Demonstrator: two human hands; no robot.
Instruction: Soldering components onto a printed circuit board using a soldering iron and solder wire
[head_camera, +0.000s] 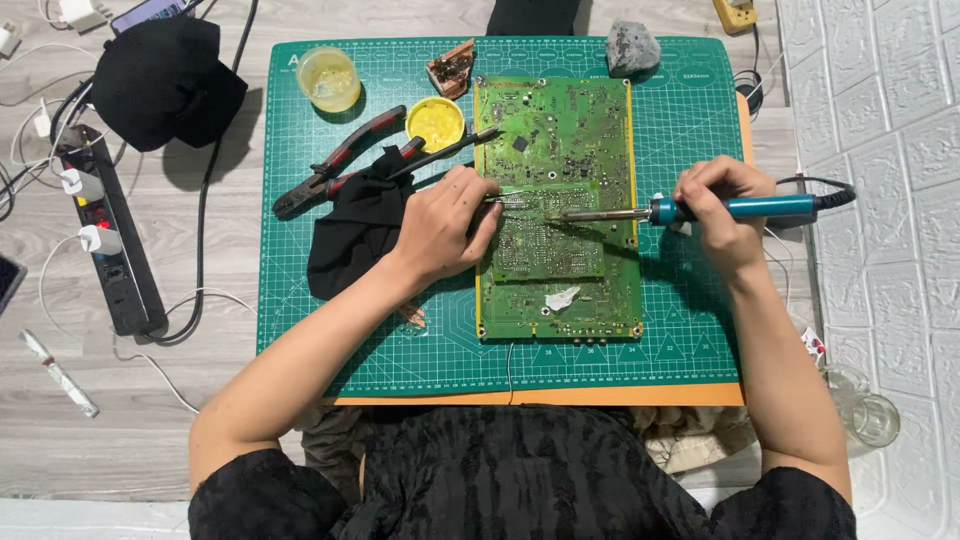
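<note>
Left grip: the left hand (445, 225) rests on the left edge of the circuit board (557, 205), fingers curled around a thin metal tool, likely tweezers (507, 201), whose tip points right onto the board.
Right grip: the right hand (722, 215) is clenched around the blue handle of the soldering iron (690, 210); the metal shaft runs left from the grip and its tip meets the board just beside the tweezers' tip.
Circuit board: green, rectangular, lying flat on the green cutting mat (320, 320), between the two grips; a small white scrap (561, 297) sits on its lower part, below both tips.
Black cloth: a crumpled black cloth (350, 235) lies just left of the left grip, partly under the wrist.
Pliers: red-and-black pliers (335, 170) lie up and left of the left grip, touching the cloth.
Yellow tin: a small round yellow tin (436, 122), open, sits above the left grip, near the board's upper left corner.
Clear cup: a round, clear yellowish cup (329, 79) stands farther up and left of the tin.
Grey stone: a grey lump (632, 47) sits at the mat's top edge, well above the right grip.
Power strip: a black power strip (110, 250) with white plugs lies on the bench (180, 420), well left of the left grip.
Glass: a clear glass (872, 415) stands below and right of the right grip, by the white wall.
</note>
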